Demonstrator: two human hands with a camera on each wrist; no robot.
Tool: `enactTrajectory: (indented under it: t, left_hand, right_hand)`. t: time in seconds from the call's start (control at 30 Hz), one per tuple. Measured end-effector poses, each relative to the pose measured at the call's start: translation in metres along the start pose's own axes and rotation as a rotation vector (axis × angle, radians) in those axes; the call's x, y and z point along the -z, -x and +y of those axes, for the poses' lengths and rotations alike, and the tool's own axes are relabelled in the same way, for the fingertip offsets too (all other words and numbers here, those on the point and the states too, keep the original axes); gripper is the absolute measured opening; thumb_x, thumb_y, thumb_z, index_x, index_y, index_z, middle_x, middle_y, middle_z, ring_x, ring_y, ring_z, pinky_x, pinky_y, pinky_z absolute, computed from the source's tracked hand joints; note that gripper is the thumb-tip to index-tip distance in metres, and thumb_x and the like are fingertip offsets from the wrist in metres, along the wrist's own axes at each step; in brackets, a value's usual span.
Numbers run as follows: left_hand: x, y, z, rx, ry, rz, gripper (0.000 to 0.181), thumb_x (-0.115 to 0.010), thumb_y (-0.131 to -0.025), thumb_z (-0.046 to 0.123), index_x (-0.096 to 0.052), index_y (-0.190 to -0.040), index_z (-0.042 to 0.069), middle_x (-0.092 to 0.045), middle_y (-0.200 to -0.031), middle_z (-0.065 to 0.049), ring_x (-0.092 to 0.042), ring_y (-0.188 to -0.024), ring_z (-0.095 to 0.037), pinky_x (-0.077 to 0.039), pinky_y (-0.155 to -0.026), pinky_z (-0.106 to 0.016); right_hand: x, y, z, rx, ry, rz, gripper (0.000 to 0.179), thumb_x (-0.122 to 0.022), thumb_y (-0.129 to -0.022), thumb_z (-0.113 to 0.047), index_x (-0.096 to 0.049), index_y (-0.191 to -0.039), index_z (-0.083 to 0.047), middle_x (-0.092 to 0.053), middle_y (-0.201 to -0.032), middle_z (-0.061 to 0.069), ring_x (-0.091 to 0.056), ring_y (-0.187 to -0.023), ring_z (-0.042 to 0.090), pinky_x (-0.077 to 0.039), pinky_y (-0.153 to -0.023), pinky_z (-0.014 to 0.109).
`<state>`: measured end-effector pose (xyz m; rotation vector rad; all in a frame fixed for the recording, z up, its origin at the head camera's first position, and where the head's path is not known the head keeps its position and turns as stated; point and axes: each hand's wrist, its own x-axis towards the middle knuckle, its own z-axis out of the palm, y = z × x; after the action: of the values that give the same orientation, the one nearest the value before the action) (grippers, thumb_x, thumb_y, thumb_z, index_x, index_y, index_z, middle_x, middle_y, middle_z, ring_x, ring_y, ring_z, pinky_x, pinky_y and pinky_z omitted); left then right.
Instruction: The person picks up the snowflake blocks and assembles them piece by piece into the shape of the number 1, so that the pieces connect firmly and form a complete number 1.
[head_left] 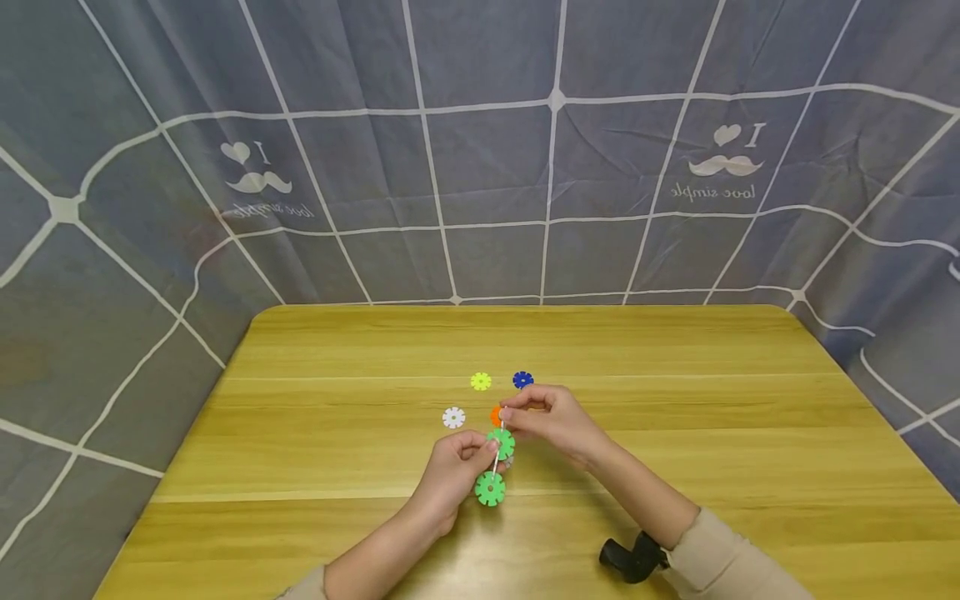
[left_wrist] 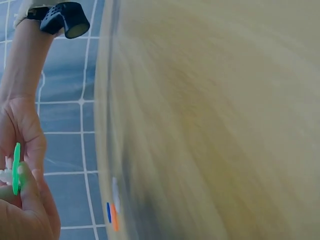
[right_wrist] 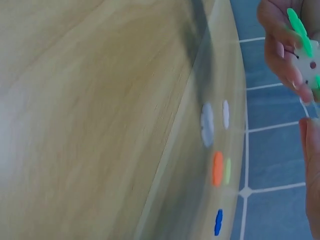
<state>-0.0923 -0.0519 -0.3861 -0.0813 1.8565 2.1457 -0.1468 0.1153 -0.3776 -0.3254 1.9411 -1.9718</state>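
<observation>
My left hand [head_left: 447, 471] grips a small joined chain of notched plastic discs. It has an upper green disc [head_left: 506, 447], a lower green disc [head_left: 490, 490] and a white disc seen edge-on between them. In the right wrist view the chain's white disc [right_wrist: 304, 66] shows its face, beside a green disc [right_wrist: 298, 31]. My right hand [head_left: 551, 423] pinches a white disc, edge-on, at the upper green disc's rim. The left wrist view shows a green disc [left_wrist: 16, 172] at the left thumb; the fingers hide part of the chain.
Loose discs lie on the wooden table [head_left: 300, 433]: a yellow-green disc [head_left: 481, 381], a blue disc [head_left: 522, 380], a white disc [head_left: 453, 417] and an orange disc [head_left: 495, 415] partly behind the right fingers. A black wrist-worn device [head_left: 633, 560] sits by the right sleeve. A grey grid curtain [head_left: 495, 167] surrounds the table.
</observation>
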Motion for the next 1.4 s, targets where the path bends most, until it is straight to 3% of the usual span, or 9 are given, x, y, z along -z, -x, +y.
enactTrajectory:
  t: [0.23, 0.4, 0.47, 0.67, 0.9, 1.1, 1.27, 1.4]
  left_hand:
    - [-0.006, 0.003, 0.0, 0.012, 0.048, 0.047, 0.019, -0.053, -0.094, 0.007, -0.057, -0.097, -0.011, -0.067, -0.083, -0.01, -0.064, -0.074, -0.013, -0.053, -0.067, -0.022]
    - [-0.007, 0.005, -0.001, 0.008, 0.05, 0.051, 0.018, -0.053, -0.094, 0.007, -0.058, -0.095, -0.01, -0.068, -0.082, -0.01, -0.063, -0.072, -0.011, -0.052, -0.064, -0.021]
    - [-0.007, 0.005, -0.001, -0.004, 0.051, 0.05, 0.018, -0.053, -0.094, 0.007, -0.058, -0.094, -0.01, -0.068, -0.082, -0.01, -0.063, -0.072, -0.011, -0.052, -0.064, -0.02]
    - [-0.006, 0.005, 0.002, -0.028, 0.038, 0.064, 0.017, -0.053, -0.094, 0.006, -0.057, -0.092, -0.01, -0.067, -0.082, -0.011, -0.063, -0.072, -0.013, -0.052, -0.061, -0.019]
    - [-0.003, 0.006, 0.001, -0.055, -0.009, 0.047, 0.016, -0.052, -0.094, 0.004, -0.057, -0.09, -0.011, -0.066, -0.082, -0.009, -0.062, -0.071, -0.013, -0.051, -0.061, -0.02]
    - [-0.001, 0.005, 0.002, -0.046, -0.026, 0.056, 0.016, -0.052, -0.094, 0.004, -0.057, -0.088, -0.01, -0.065, -0.079, -0.008, -0.061, -0.07, -0.012, -0.05, -0.06, -0.019]
    - [0.001, 0.005, 0.0, -0.048, -0.033, 0.045, 0.017, -0.052, -0.094, 0.005, -0.057, -0.09, -0.01, -0.066, -0.081, -0.009, -0.062, -0.072, -0.014, -0.051, -0.061, -0.019]
    - [0.005, 0.003, -0.001, -0.048, -0.019, 0.006, 0.018, -0.053, -0.094, 0.007, -0.058, -0.091, -0.01, -0.065, -0.08, -0.008, -0.063, -0.073, -0.015, -0.051, -0.063, -0.019]
  right_hand:
    - [-0.009, 0.003, 0.001, 0.044, 0.034, 0.084, 0.028, -0.065, -0.085, -0.006, -0.058, -0.101, 0.016, -0.062, -0.104, 0.028, -0.066, -0.083, 0.018, -0.055, -0.077, 0.032]
    - [-0.013, 0.007, 0.003, 0.057, 0.021, 0.115, 0.023, -0.063, -0.086, -0.001, -0.058, -0.099, 0.016, -0.06, -0.106, 0.03, -0.066, -0.089, 0.027, -0.055, -0.077, 0.031]
    - [-0.015, 0.007, 0.003, 0.068, 0.016, 0.12, 0.022, -0.063, -0.086, -0.001, -0.058, -0.099, 0.016, -0.061, -0.105, 0.028, -0.066, -0.089, 0.025, -0.055, -0.077, 0.032]
    - [-0.016, 0.008, 0.001, 0.102, -0.018, 0.106, 0.023, -0.064, -0.085, -0.002, -0.057, -0.098, 0.016, -0.064, -0.1, 0.022, -0.066, -0.082, 0.012, -0.054, -0.078, 0.032]
    - [-0.015, 0.009, 0.003, 0.108, -0.007, 0.091, 0.017, -0.063, -0.085, 0.0, -0.057, -0.094, 0.014, -0.065, -0.097, 0.019, -0.066, -0.082, 0.015, -0.055, -0.077, 0.032]
    - [-0.016, 0.008, 0.001, 0.131, 0.074, 0.055, 0.019, -0.065, -0.084, -0.002, -0.059, -0.096, 0.011, -0.065, -0.097, 0.021, -0.067, -0.08, 0.015, -0.054, -0.078, 0.03]
    - [-0.016, 0.008, 0.0, 0.103, 0.087, 0.031, 0.019, -0.064, -0.085, -0.003, -0.059, -0.097, 0.011, -0.063, -0.101, 0.026, -0.068, -0.081, 0.017, -0.053, -0.08, 0.031]
    - [-0.01, 0.007, 0.001, 0.057, 0.048, 0.001, 0.026, -0.064, -0.086, -0.006, -0.057, -0.102, 0.013, -0.064, -0.101, 0.019, -0.067, -0.083, 0.017, -0.053, -0.082, 0.036]
